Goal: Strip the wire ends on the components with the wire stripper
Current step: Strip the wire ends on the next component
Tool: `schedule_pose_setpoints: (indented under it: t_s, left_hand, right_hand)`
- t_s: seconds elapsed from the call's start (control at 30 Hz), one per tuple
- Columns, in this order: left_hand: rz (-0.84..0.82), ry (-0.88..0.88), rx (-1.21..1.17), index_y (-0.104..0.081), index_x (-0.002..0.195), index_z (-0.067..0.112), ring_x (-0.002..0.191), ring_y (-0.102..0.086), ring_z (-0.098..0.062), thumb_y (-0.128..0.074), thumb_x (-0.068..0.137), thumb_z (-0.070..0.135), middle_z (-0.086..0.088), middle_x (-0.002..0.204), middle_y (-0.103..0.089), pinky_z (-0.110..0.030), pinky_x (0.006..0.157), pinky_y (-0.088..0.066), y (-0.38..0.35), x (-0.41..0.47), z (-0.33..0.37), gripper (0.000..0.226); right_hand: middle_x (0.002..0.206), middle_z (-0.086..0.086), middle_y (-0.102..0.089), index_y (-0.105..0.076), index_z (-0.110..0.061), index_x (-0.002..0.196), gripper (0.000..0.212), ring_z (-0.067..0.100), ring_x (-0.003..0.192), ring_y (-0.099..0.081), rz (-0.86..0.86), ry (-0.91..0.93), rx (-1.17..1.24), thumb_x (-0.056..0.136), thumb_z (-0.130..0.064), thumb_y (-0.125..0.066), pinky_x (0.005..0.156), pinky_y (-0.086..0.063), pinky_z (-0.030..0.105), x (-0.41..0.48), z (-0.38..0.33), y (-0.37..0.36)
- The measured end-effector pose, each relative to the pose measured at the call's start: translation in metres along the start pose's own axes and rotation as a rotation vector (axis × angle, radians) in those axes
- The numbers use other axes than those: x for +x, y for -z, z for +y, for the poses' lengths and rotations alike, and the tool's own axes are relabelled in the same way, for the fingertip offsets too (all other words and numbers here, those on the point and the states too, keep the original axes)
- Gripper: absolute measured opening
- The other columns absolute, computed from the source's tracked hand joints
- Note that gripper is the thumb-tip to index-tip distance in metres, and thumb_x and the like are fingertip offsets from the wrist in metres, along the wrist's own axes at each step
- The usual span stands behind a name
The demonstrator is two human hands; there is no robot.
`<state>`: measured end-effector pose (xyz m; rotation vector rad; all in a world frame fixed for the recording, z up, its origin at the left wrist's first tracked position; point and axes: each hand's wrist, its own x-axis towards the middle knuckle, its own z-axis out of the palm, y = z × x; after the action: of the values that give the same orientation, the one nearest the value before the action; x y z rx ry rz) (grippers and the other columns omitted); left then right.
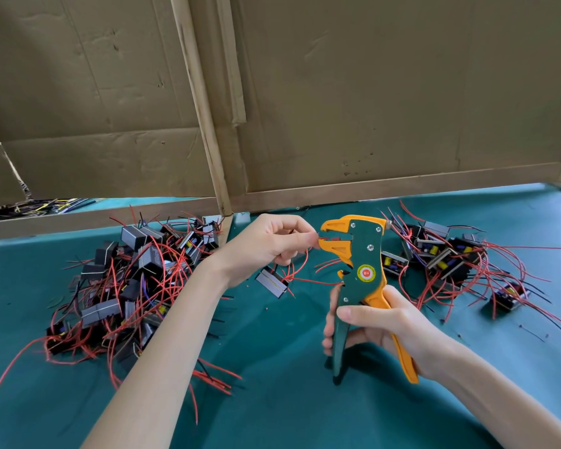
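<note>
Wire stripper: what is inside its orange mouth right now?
A red wire, pinched by the left hand, enters the mouth of the wire stripper, whose handles the right hand grips. How far the wire end reaches inside is hidden by the orange head.

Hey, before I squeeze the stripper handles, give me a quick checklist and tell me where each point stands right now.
1. Right hand grips both handles of the wire stripper: ok.
2. Handles spread, ready for a squeeze: ok.
3. Left hand pinches the red wire right at the jaws: ok.
4. Wire end reaches between the jaws: ok; how deep it sits: cannot tell.
5. Fingertips clear of the jaws: cannot tell, they look very close.
6. Component on that wire sits apart from both piles, not tangled in them: ok.
</note>
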<state>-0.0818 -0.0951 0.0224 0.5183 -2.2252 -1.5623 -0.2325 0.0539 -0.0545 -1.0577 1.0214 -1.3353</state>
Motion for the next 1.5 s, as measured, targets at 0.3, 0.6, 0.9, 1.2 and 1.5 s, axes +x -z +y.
schedule_pose_setpoints:
  t_s: [0.3,0.6,0.9,1.2,1.5]
  left_hand:
    - [-0.021,-0.025,0.085,-0.074,0.076,0.021,0.059,-0.029,-0.012,-0.064,0.089,0.021,0.002,0.063,-0.044,-0.018,0.053,-0.029,0.004,-0.005,0.006,0.016]
    - [-0.006,-0.04,0.173,-0.071,0.082,0.012,0.058,-0.034,-0.008,-0.062,0.091,0.013,0.006,0.061,-0.051,-0.017,0.054,-0.03,0.005,-0.008,0.012,0.013]
    - [-0.01,-0.076,0.198,-0.072,0.08,0.015,0.059,-0.036,-0.007,-0.063,0.091,0.015,-0.001,0.067,-0.052,-0.015,0.054,-0.033,0.007,-0.01,0.015,0.014]
    - [0.036,0.008,0.188,-0.07,0.084,0.015,0.059,-0.036,-0.01,-0.061,0.092,0.014,-0.012,0.073,-0.049,-0.016,0.054,-0.031,0.001,-0.003,0.003,0.013]
    - [0.512,-0.118,0.267,-0.069,0.08,0.024,0.064,-0.053,-0.002,-0.061,0.092,0.011,0.003,0.073,-0.066,-0.015,0.064,-0.041,0.021,-0.001,0.006,0.02]
  right_hand:
    - [0.081,0.025,-0.067,-0.07,-0.011,0.086,0.034,0.045,0.077,-0.068,-0.019,-0.008,-0.039,0.068,-0.034,-0.088,0.075,-0.056,0.054,0.0,0.0,0.001]
    - [0.076,0.022,-0.067,-0.069,-0.013,0.079,0.015,0.041,0.071,-0.068,0.0,-0.009,-0.098,0.071,-0.023,-0.076,0.069,-0.058,0.046,-0.005,-0.007,-0.003]
    - [0.061,0.016,-0.061,-0.065,-0.019,0.066,0.016,0.031,0.054,-0.061,0.095,-0.04,-0.117,0.067,-0.026,-0.078,0.059,-0.057,0.042,-0.007,-0.007,-0.012]
    - [0.052,0.015,-0.054,-0.054,-0.009,0.065,0.028,0.026,0.04,-0.053,0.3,-0.098,-0.099,0.066,-0.028,-0.074,0.045,-0.048,0.031,-0.002,0.006,-0.017]
    - [0.082,0.023,-0.065,-0.062,-0.001,0.092,0.021,0.039,0.077,-0.067,0.171,-0.085,0.351,0.072,-0.007,-0.064,0.07,-0.058,0.047,0.007,-0.001,0.002]
